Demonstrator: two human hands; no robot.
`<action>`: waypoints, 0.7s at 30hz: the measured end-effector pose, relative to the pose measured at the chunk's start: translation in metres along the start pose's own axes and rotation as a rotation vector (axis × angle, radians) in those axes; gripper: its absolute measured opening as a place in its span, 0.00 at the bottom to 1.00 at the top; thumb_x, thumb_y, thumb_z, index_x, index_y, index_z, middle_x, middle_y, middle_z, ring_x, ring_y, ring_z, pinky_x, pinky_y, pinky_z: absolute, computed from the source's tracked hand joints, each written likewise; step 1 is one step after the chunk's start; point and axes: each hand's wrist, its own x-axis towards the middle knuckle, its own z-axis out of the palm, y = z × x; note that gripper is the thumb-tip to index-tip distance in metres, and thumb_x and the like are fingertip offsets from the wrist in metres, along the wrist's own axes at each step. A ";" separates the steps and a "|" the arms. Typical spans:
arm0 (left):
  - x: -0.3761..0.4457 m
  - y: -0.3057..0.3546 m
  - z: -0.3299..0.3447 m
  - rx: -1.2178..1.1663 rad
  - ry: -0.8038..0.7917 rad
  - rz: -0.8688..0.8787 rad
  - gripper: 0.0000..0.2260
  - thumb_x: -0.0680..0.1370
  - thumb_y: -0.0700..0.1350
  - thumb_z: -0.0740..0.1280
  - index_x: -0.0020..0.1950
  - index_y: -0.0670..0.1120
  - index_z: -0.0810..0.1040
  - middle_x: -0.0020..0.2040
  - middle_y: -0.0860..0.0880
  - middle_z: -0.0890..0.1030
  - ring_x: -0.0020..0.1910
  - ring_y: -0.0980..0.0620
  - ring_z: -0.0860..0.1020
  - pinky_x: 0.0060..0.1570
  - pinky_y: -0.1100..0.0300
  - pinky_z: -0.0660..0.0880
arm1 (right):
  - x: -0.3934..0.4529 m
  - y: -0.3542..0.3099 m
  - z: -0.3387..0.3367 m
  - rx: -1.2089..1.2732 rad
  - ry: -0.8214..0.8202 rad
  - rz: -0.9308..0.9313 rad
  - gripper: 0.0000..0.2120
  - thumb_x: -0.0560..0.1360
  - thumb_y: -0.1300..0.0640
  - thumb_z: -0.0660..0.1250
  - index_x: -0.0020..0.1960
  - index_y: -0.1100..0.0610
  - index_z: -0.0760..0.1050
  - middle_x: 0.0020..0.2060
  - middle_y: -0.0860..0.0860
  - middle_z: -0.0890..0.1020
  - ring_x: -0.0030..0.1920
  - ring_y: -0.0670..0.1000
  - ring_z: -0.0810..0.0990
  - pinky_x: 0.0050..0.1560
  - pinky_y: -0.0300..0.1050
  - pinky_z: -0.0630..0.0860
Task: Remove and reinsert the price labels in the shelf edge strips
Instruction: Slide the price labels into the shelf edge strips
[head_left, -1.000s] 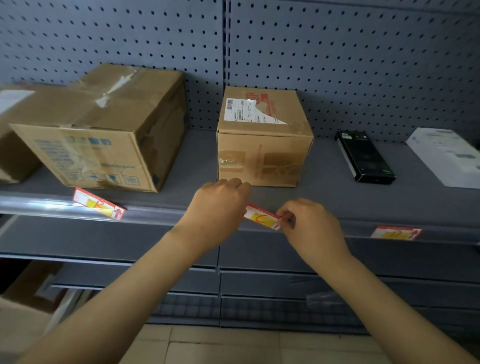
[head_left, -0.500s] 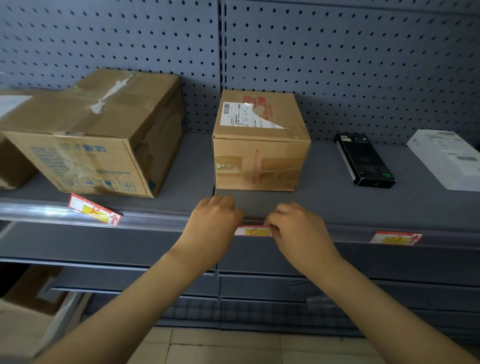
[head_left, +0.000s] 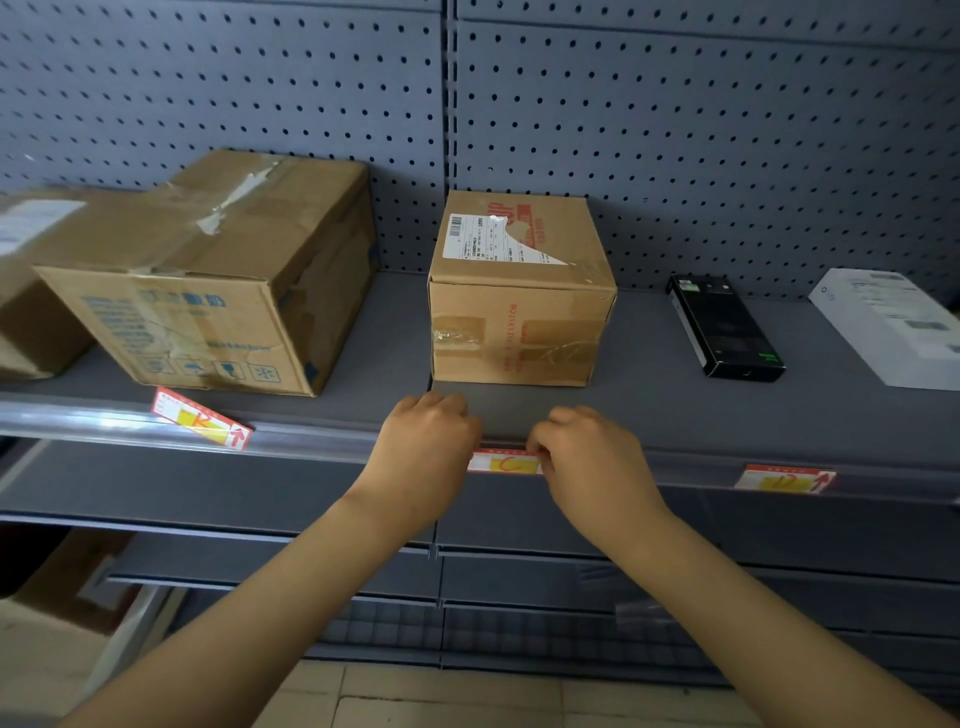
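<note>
A red, white and yellow price label (head_left: 505, 462) lies level in the clear shelf edge strip (head_left: 311, 435) at the middle. My left hand (head_left: 423, 447) pinches its left end and my right hand (head_left: 584, 457) pinches its right end; both ends are hidden by my fingers. A second price label (head_left: 202, 419) sits tilted and half out of the strip at the left. A third price label (head_left: 784, 479) sits in the strip at the right.
On the grey shelf (head_left: 675, 410) stand a large cardboard box (head_left: 218, 280) at the left, a small taped cardboard box (head_left: 519, 296) right behind my hands, a black flat box (head_left: 724, 325) and a white flat box (head_left: 888, 325). Lower shelves lie below.
The middle label was tilted and held in front of the strip a second ago; it now lies level along the strip. Both hands moved down and closer to the shelf edge.
</note>
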 end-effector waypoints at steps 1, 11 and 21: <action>-0.001 -0.001 0.000 -0.004 -0.003 -0.006 0.14 0.49 0.38 0.80 0.26 0.51 0.79 0.26 0.52 0.76 0.24 0.52 0.75 0.24 0.63 0.69 | -0.001 -0.001 -0.001 -0.002 0.001 -0.001 0.11 0.69 0.68 0.67 0.46 0.55 0.79 0.43 0.51 0.79 0.47 0.54 0.76 0.35 0.47 0.73; -0.033 -0.026 -0.018 0.001 0.026 -0.089 0.13 0.52 0.37 0.80 0.27 0.49 0.80 0.26 0.50 0.77 0.24 0.49 0.77 0.24 0.65 0.65 | 0.009 -0.035 -0.007 0.085 0.049 -0.081 0.10 0.72 0.67 0.64 0.49 0.56 0.78 0.46 0.51 0.80 0.50 0.54 0.75 0.38 0.45 0.70; -0.080 -0.126 -0.039 -0.009 0.044 -0.215 0.06 0.70 0.43 0.72 0.45 0.50 0.83 0.44 0.49 0.83 0.44 0.44 0.81 0.41 0.53 0.78 | 0.050 -0.127 0.010 0.252 -0.006 -0.125 0.12 0.75 0.63 0.62 0.55 0.53 0.77 0.52 0.51 0.79 0.54 0.53 0.76 0.47 0.47 0.75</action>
